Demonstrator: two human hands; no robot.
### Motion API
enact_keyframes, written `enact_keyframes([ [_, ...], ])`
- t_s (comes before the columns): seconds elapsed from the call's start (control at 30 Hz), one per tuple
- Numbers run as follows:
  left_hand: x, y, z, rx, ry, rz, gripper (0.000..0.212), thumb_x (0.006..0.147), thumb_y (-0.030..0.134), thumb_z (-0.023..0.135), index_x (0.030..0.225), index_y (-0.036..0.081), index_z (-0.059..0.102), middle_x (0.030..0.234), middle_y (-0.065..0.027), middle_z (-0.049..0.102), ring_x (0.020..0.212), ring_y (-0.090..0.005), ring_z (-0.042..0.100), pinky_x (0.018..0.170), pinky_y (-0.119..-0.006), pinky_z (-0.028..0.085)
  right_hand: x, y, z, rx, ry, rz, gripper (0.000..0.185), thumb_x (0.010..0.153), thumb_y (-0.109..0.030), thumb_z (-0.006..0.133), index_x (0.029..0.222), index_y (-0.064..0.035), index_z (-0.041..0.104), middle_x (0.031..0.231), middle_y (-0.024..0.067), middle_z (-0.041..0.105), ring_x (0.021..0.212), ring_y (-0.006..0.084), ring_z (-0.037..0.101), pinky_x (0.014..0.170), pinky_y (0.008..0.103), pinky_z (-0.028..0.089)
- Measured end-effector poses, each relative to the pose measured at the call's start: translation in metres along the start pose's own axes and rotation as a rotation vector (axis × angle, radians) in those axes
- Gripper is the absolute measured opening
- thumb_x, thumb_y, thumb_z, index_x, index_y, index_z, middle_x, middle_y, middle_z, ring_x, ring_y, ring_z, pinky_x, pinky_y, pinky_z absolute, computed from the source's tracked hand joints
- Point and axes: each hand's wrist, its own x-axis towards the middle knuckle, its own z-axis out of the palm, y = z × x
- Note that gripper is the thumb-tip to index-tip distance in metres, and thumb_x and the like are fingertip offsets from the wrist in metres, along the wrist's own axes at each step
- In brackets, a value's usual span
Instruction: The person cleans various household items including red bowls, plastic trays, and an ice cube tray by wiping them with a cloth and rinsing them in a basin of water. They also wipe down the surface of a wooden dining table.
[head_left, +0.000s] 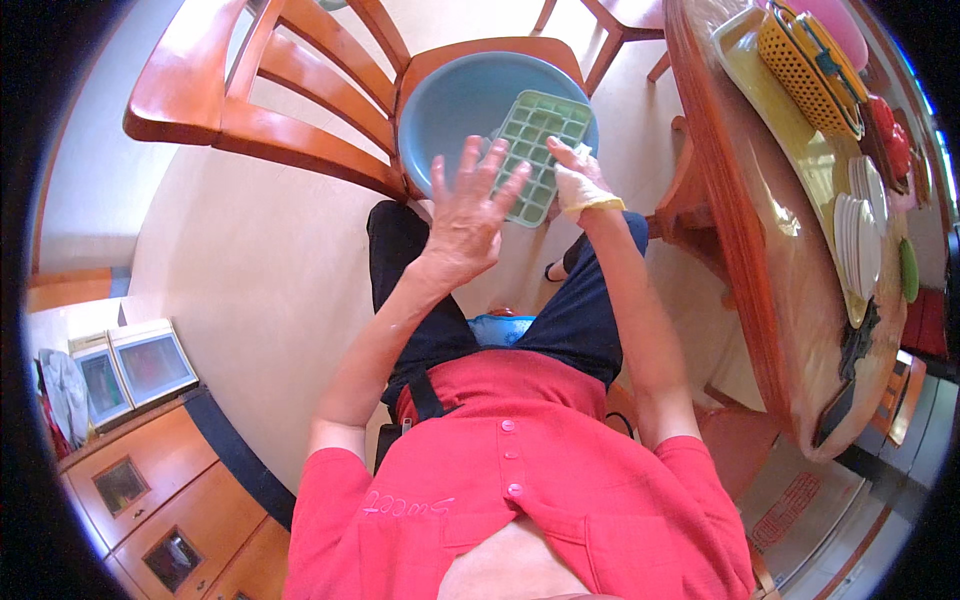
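Note:
A pale green ice cube tray (538, 154) with many square cells is tilted over a blue plastic basin (450, 112), which rests on a wooden chair seat (495, 46). My right hand (581, 174) grips the tray's right edge and has a whitish cloth (576, 190) with a yellow border bunched against the palm. My left hand (469, 214), slightly blurred, is spread with its fingers apart at the tray's left side. Whether its fingertips touch the tray cannot be told.
On the wooden table (780, 247) at right are a long yellow-green tray (814, 161), a yellow basket (799, 71), stacked white dishes (856, 244) and a green cucumber-like item (909, 270). The chair's slatted back (300, 161) is at upper left. A wooden cabinet (161, 480) stands at lower left.

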Motion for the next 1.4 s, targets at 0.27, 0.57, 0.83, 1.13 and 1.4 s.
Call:
enact_keyframes([
  [0.27, 0.01, -0.017, 0.034, -0.919, 0.227, -0.174, 0.069, 0.06, -0.012, 0.054, 0.126, 0.002, 0.042, 0.126, -0.0167, 0.049, 0.119, -0.0295, 0.048, 0.1, -0.038, 0.038, -0.02, -0.027, 0.02, -0.16, 0.0, -0.019, 0.07, 0.084, -0.063, 0.048, 0.115, -0.0003, 0.05, 0.097, 0.0077, 0.056, 0.081, 0.0175, 0.055, 0.073, 0.0315, 0.046],
  [0.57, 0.005, -0.008, -0.007, -1.817, 0.112, -0.644, 0.063, 0.061, -0.01, 0.059, 0.121, 0.0, 0.045, 0.11, -0.0085, 0.056, 0.098, -0.021, 0.057, 0.088, -0.032, 0.047, -0.077, -0.03, 0.07, -1.324, -0.111, -1.027, 0.032, 0.089, -0.032, 0.047, 0.118, -0.0199, 0.055, 0.134, 0.0159, 0.035, 0.122, 0.0362, 0.032, 0.096, 0.0503, 0.028],
  [0.83, 0.023, -0.004, -0.014, -1.915, 0.216, -0.558, 0.058, 0.06, -0.01, 0.055, 0.115, 0.003, 0.048, 0.106, -0.0049, 0.053, 0.099, -0.0202, 0.054, 0.084, -0.029, 0.047, -0.022, -0.04, 0.063, -1.096, 0.084, -1.388, 0.027, 0.087, -0.027, 0.052, 0.105, -0.0103, 0.061, 0.108, 0.0141, 0.054, 0.102, 0.0326, 0.048, 0.09, 0.0458, 0.034],
  [1.13, 0.067, -0.03, 0.008, -2.058, 0.281, -0.602, 0.039, 0.058, -0.009, 0.05, 0.096, -0.001, 0.058, 0.09, -0.0079, 0.061, 0.079, -0.021, 0.061, 0.076, -0.031, 0.051, 0.036, -0.074, 0.042, -1.094, 0.235, -1.18, 0.027, 0.088, -0.027, 0.051, 0.107, -0.0109, 0.064, 0.119, 0.0187, 0.052, 0.11, 0.0358, 0.045, 0.096, 0.0459, 0.032],
  [1.4, 0.07, -0.037, 0.014, -2.176, 0.211, -0.622, 0.048, 0.057, -0.008, 0.049, 0.104, 0.0, 0.055, 0.098, -0.0099, 0.06, 0.089, -0.0255, 0.061, 0.079, -0.037, 0.052, 0.014, -0.039, 0.069, -1.135, 0.176, -1.187, 0.028, 0.083, -0.022, 0.055, 0.111, -0.0185, 0.061, 0.122, 0.0117, 0.051, 0.114, 0.0336, 0.043, 0.092, 0.0493, 0.034],
])
